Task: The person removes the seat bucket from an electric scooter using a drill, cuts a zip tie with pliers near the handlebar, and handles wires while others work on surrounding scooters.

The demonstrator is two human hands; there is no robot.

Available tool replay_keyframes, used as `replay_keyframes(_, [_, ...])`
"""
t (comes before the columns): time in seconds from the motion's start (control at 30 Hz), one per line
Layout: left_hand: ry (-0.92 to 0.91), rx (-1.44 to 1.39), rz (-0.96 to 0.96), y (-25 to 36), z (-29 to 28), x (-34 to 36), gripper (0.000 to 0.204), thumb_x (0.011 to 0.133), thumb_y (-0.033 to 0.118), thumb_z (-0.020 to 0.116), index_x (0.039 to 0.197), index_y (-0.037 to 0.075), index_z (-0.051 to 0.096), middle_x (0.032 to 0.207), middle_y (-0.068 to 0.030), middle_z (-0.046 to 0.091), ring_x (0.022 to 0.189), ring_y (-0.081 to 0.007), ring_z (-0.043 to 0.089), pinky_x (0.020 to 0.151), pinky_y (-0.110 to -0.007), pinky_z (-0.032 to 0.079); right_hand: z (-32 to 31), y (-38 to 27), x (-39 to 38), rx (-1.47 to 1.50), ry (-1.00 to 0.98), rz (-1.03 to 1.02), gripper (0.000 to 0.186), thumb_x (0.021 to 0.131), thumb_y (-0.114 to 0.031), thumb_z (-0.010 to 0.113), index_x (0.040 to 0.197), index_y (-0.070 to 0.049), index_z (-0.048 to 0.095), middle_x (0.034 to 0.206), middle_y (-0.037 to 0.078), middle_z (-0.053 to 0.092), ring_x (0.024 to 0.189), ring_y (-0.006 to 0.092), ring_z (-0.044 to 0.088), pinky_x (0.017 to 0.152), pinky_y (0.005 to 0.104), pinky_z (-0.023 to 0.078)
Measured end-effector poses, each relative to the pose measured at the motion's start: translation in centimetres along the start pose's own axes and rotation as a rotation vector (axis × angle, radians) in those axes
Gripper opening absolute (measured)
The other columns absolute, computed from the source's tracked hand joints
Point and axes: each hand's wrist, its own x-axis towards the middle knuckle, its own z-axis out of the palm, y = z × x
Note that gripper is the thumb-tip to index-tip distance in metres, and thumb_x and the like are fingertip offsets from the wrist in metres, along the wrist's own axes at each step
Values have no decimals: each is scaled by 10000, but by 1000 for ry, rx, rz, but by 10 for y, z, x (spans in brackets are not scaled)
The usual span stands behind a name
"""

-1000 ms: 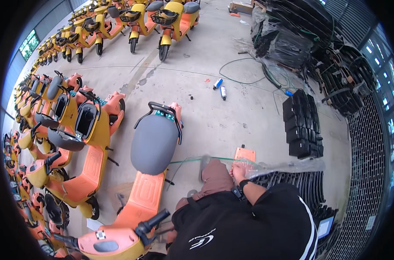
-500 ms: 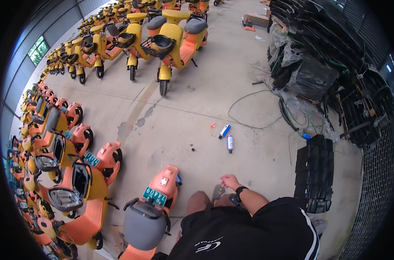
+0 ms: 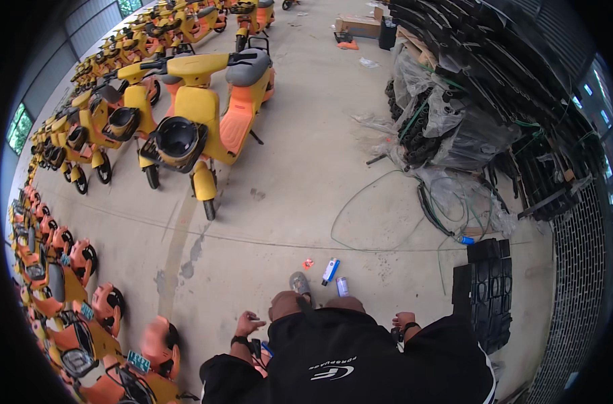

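My left hand (image 3: 248,323) hangs beside my left thigh, its thumb and fingers drawn together; a small dark spot shows at the fingertips, too small to name. On the other side, my right hand (image 3: 405,320) is held loosely closed by my hip, with nothing visible in it. Both wrists wear dark bands. Ahead of my knees a blue-and-white can (image 3: 331,271) lies on the floor. Close by is a pale purple can (image 3: 342,287), its lower end hidden by my knee. A grey shoe (image 3: 298,283) of mine is left of them, near a red-orange scrap (image 3: 308,264).
Yellow-and-orange scooters stand in rows on the left, the nearest yellow one (image 3: 199,101) ahead-left. At right rises a heap of black parts wrapped in plastic (image 3: 455,128), with a green strap loop (image 3: 335,219) on the floor. Stacked black trays (image 3: 488,289) lie nearer me.
I have moved forward toward the cans, which now sit close to my knees. My left hand has come into view, and my right hand has dropped from before me to my side.
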Motion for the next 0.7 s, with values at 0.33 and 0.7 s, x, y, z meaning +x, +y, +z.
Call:
replay_keyframes(0.33, [-191,311,196,354,-11,243,313,704,298,645,790,1,596,629,-50,585,515,-109,536,494,-240,445,110,-227,46,6,-148,-47,270,779,-124,410,983,-36,562,757,121,604,594,202,596,534,293,483])
replay_keyframes(0.7, [-123,62,-366,539,7,454,464,778,424,513,842,-35,493,712,-164,618,553,-225,611,485,-285,482,220,-709,201,-71,-58,-474,161,755,-132,511,802,-1,594,617,99,575,506,170,561,454,259,453])
